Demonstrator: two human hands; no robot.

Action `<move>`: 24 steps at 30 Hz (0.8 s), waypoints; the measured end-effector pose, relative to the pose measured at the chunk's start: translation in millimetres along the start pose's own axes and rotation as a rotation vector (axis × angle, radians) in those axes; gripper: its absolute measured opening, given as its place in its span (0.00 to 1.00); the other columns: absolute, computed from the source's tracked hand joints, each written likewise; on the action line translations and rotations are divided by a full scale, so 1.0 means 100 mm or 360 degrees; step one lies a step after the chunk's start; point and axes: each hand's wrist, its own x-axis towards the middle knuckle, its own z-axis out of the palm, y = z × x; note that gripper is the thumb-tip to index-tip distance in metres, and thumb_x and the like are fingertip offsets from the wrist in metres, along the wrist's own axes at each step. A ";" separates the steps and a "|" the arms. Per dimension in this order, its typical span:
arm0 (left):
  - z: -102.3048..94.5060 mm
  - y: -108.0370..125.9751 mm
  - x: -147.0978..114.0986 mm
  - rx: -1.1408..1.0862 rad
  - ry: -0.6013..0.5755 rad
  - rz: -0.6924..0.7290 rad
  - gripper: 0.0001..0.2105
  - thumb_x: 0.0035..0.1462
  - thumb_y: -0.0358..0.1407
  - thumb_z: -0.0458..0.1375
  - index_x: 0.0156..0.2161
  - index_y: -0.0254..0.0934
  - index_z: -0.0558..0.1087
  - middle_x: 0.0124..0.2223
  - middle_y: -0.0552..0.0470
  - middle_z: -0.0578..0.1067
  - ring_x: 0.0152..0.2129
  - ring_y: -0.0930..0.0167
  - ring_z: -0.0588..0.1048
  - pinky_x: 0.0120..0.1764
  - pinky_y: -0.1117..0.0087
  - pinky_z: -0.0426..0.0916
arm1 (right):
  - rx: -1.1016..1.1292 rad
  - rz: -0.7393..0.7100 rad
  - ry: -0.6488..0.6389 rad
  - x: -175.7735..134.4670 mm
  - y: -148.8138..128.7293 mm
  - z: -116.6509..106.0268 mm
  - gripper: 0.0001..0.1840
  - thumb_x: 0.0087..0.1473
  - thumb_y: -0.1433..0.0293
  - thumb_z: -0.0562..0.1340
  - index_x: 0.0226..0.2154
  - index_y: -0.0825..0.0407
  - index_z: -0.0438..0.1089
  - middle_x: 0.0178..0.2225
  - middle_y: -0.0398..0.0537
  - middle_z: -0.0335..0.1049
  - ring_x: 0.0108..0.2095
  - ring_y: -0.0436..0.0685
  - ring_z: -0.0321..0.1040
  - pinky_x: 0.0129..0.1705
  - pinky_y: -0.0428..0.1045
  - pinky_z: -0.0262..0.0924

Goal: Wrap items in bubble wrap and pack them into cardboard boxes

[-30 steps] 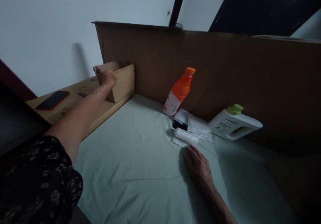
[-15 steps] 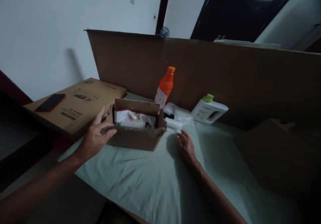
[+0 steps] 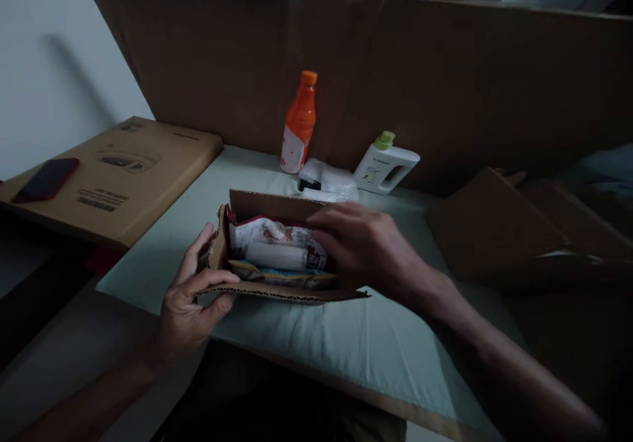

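While the left hand (image 3: 186, 307) pinches the near left corner of one open cardboard box (image 3: 274, 206), its fingers about the wall and its thumb against the outside, the right hand (image 3: 368, 244) bends over the box's right end with its fingers reaching inside; whether they close on anything I cannot tell. The box sits at the near edge of the table (image 3: 316, 336), between the two hands, and holds one white bag (image 3: 250, 232), one white roll (image 3: 277, 256) and one yellow-and-blue packet (image 3: 281, 276); the roll lies left of the right hand. Toward the far edge stand one orange bottle (image 3: 299, 122) and one white jug (image 3: 376, 170), with one bubble-wrapped parcel (image 3: 336, 181) between them. Along the left edge lies one flat carton (image 3: 163, 188), bearing one phone (image 3: 48, 179)
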 end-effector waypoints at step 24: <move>0.39 -0.75 -0.49 -0.0193 -0.0005 -0.0603 0.35 0.56 0.44 0.62 0.67 0.49 0.59 0.60 0.45 0.74 0.64 0.51 0.65 0.66 0.42 0.55 | 0.0201 0.0983 0.0055 -0.33 1.33 0.31 0.23 0.57 0.65 0.64 0.53 0.59 0.71 0.46 0.59 0.77 0.38 0.59 0.74 0.44 0.55 0.67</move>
